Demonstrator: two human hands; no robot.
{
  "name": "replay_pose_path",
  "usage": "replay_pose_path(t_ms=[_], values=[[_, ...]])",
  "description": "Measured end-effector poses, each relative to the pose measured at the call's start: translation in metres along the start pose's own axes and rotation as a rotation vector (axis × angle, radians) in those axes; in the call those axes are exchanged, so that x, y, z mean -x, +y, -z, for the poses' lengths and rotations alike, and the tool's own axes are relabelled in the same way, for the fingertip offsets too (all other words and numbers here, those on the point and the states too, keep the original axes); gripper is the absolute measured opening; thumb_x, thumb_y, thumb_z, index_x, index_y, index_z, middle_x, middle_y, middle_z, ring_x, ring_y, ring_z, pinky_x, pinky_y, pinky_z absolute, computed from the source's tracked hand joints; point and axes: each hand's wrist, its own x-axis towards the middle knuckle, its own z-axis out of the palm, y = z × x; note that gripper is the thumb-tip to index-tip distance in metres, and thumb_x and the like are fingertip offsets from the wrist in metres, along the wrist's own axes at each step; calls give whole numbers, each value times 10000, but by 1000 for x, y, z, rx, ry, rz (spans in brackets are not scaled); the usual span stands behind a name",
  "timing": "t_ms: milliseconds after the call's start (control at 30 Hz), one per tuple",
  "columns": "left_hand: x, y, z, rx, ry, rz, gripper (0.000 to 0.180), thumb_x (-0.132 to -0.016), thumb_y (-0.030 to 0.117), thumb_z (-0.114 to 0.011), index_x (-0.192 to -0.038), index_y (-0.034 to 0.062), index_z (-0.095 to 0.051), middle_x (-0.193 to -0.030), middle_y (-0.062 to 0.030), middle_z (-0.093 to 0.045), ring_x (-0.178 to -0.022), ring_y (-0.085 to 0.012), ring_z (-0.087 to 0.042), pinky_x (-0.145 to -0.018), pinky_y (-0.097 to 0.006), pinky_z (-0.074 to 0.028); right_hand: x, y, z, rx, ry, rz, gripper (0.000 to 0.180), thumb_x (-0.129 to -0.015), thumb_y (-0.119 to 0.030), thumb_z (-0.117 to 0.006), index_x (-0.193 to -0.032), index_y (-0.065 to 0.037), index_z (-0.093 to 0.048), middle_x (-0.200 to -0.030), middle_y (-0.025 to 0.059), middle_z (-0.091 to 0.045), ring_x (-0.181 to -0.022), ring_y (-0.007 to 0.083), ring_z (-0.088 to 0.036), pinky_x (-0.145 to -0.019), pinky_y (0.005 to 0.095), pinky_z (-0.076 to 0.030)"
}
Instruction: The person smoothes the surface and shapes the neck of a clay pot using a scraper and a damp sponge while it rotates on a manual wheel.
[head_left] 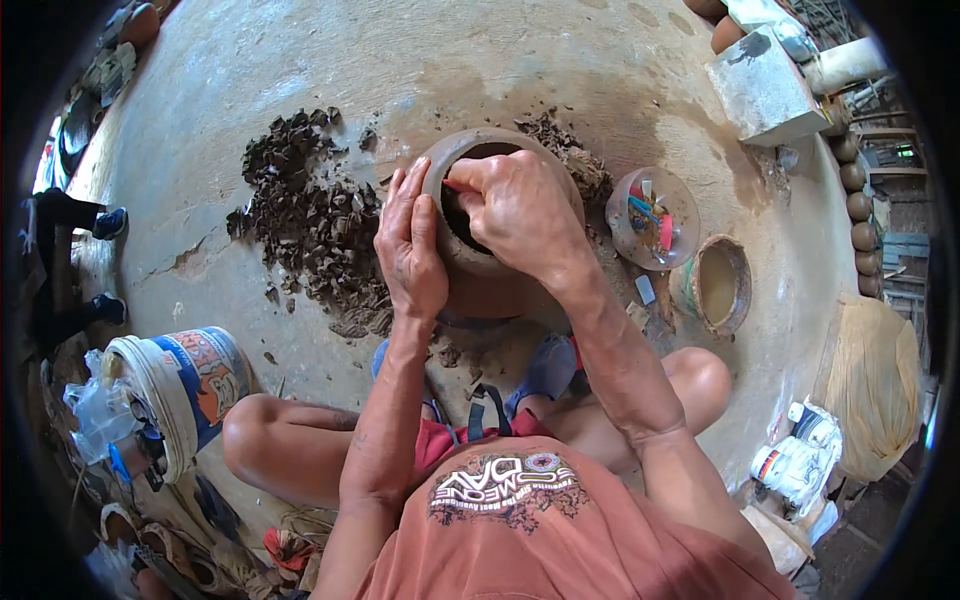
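Steadying a rounded, dull-brown clay pot (470, 262), smooth-rimmed and dark inside, well within the floor's (370, 70) edges; laying the left hand (411, 240) along its outside with a flattened grip; reaching into its mouth with the right hand (522, 207), grip curled, unable to tell whether pinching anything.

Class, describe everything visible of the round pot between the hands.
The pot is round and brown, apparently clay, its broad shoulder curving in to a wide mouth with a dark interior, facing up. Dark scraps lie on both sides; its base cannot be made out. The left hand rests against its outer left side; the right hand reaches into the mouth, fingertips partly hidden.
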Motion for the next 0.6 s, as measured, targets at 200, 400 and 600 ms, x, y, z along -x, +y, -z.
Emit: replay_pose_path(t_ms=[200,400,600], values=[[-17,-1,2,85,-66,31,436,-1110,283,-508,-1391,11,-702,-1436,-184,-692,-1495,-365,-504,-1234,-457,-364,1,2,6,-64,-84,61,161,-875,-76,-701,-1014,-54,-779,-930,217,-751,-863,417,-733,-774,491,-585],[-41,-4,8,113,-243,39,471,-1101,329,-512,-1347,-14,-722,-1398,-178,-717,-1463,-353,-538,-1218,-449,-385,1,13,30,-117,-229,227,114,-856,-52,-700,-947,-48,-768,-857,191,-755,-846,387,-746,-785,475,-580],[-62,-11,8,142,-380,46,456,-1111,324,-495,-1336,8,-735,-1397,-156,-722,-1441,-320,-561,-1207,-418,-398,-16,22,111,12,-428,345,133,-792,-21,-728,-923,-27,-748,-857,158,-739,-837,347,-729,-789,418,-575]])
